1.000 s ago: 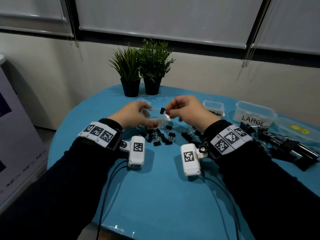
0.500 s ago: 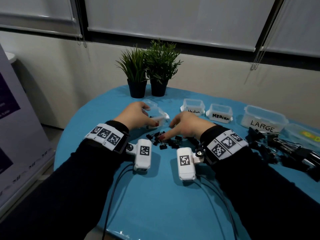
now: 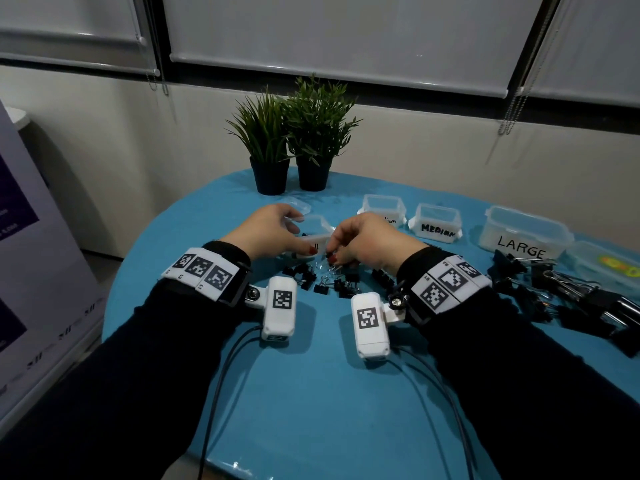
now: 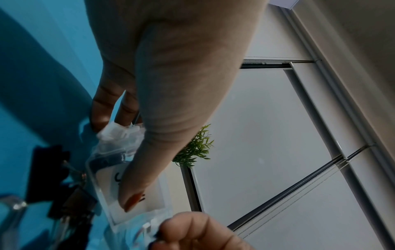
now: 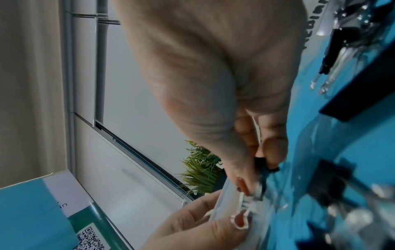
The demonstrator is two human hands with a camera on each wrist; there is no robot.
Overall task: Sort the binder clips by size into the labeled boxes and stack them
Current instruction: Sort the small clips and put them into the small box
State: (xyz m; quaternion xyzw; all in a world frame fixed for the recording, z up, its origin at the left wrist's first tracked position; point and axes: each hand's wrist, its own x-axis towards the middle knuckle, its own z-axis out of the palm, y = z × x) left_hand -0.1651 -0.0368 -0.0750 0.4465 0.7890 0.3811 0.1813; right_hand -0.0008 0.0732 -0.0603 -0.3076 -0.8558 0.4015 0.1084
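My left hand (image 3: 300,235) grips a small clear labeled box (image 3: 320,227), thumb pressed on its front label (image 4: 136,189). Right beside the box's near corner, my right hand (image 3: 330,255) pinches a small black binder clip (image 5: 262,164) between thumb and fingers. Several small black clips (image 3: 332,284) lie scattered on the blue table (image 3: 311,393) just below both hands. Two clear boxes labeled medium (image 3: 382,211) (image 3: 437,225) and one labeled LARGE (image 3: 523,239) stand open to the right. What lies inside the small box is hidden.
A pile of large black clips (image 3: 575,296) covers the table's right side, with a lidded clear box (image 3: 609,268) behind it. A loose lid (image 3: 298,206) lies behind my left hand. Two potted plants (image 3: 294,147) stand at the far edge.
My right hand dropped from above the small box to the clip pile, then rose to the box's corner pinching a small clip. The left hand kept hold of the box.
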